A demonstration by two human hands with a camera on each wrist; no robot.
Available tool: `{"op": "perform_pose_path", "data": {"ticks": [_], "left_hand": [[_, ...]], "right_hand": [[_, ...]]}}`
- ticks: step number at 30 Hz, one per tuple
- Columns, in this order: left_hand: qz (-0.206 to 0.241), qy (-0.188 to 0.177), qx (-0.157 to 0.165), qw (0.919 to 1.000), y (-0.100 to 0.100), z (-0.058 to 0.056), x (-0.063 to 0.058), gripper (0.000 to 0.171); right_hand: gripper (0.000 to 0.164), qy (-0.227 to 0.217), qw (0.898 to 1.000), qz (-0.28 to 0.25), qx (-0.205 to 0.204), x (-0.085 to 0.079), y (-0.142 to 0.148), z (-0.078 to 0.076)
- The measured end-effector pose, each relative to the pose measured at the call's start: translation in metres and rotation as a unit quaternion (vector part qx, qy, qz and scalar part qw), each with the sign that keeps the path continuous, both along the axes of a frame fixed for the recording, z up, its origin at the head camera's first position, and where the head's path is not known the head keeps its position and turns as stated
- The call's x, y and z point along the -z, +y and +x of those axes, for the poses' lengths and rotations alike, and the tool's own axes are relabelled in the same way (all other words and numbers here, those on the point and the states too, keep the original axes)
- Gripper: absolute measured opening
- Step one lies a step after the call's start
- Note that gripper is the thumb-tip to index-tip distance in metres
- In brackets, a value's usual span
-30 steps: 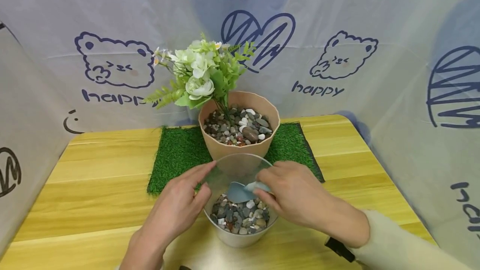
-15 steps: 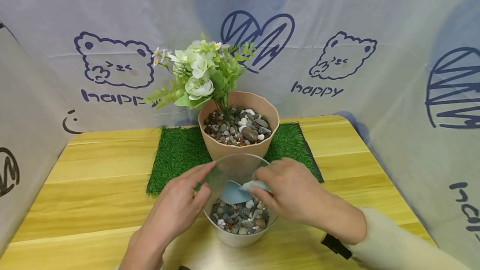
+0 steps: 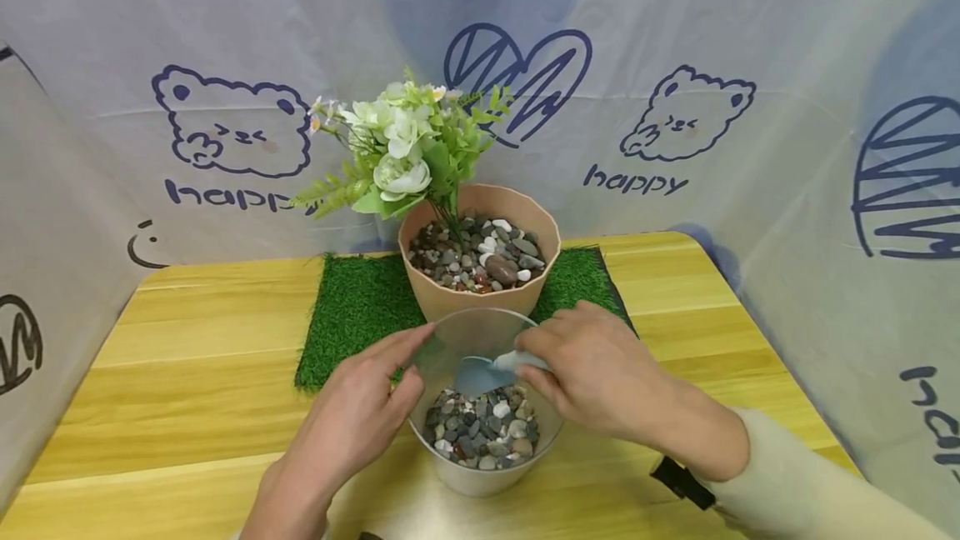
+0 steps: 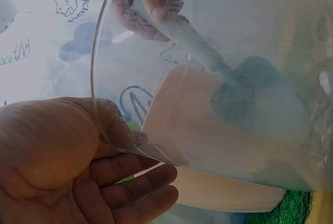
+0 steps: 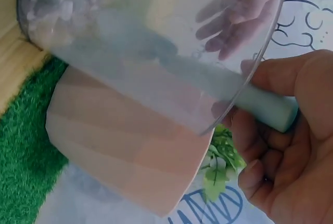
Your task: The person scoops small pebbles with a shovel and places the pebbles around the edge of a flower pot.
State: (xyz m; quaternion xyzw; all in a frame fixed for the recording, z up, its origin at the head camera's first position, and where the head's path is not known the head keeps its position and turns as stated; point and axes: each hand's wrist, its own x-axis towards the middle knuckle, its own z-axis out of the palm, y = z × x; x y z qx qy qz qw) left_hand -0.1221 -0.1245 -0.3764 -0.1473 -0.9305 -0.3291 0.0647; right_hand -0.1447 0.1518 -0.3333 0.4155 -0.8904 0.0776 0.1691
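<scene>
In the head view a clear, tapered plastic bucket (image 3: 474, 483) stands on the table with pebbles (image 3: 483, 432) at its bottom. My left hand (image 3: 360, 398) holds its rim at the left; the left wrist view shows the rim passing between thumb and fingers. With my right hand (image 3: 600, 369) I grip the pale handle of a small light-blue shovel (image 3: 480, 375). Its blade is inside the bucket, low over the pebbles and pointing left. The right wrist view shows the handle end (image 5: 278, 112) sticking out past the rim, between thumb and fingers.
Just behind the bucket is a peach flowerpot (image 3: 465, 302) filled with pebbles, holding white artificial flowers (image 3: 405, 148). It sits on a green turf mat (image 3: 360, 323) on the wooden table (image 3: 187, 390). Printed cloth (image 3: 360, 7) hangs around the table's back and sides.
The shovel blade dipped left toward the pebbles, then came back to the right with my right hand. My left hand stays at the rim.
</scene>
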Motion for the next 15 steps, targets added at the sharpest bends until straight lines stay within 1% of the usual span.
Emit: {"op": "perform_pose_path", "data": {"ticks": [2, 3, 5, 9, 11, 13, 15], "left_hand": [[0.002, -0.005, 0.000, 1.0000, 0.000, 0.000, 0.000, 0.056], [0.002, -0.004, 0.000, 1.0000, 0.000, 0.000, 0.000, 0.055], [0.003, -0.007, 0.001, 1.0000, 0.000, 0.000, -0.001, 0.055], [-0.001, -0.003, 0.003, 1.0000, 0.000, 0.000, -0.001, 0.055], [-0.003, -0.001, 0.004, 1.0000, 0.000, 0.000, -0.001, 0.055], [-0.004, 0.002, 0.004, 1.0000, 0.000, 0.000, 0.000, 0.055], [-0.005, 0.004, 0.004, 1.0000, 0.000, 0.000, 0.000, 0.055]], "right_hand": [[0.019, 0.018, 1.000, 0.007, 0.014, 0.001, 0.001, 0.000], [0.021, 0.018, 1.000, 0.010, 0.019, 0.001, 0.001, 0.000], [0.022, 0.003, 1.000, 0.015, 0.025, 0.002, 0.001, 0.000], [0.022, -0.056, 0.998, 0.017, 0.031, 0.004, 0.000, 0.005], [0.023, -0.076, 0.996, 0.016, 0.032, 0.003, -0.001, 0.007], [0.022, -0.082, 0.996, 0.016, 0.034, 0.003, -0.003, 0.009], [0.022, -0.075, 0.996, 0.021, 0.033, 0.005, -0.006, 0.010]]}}
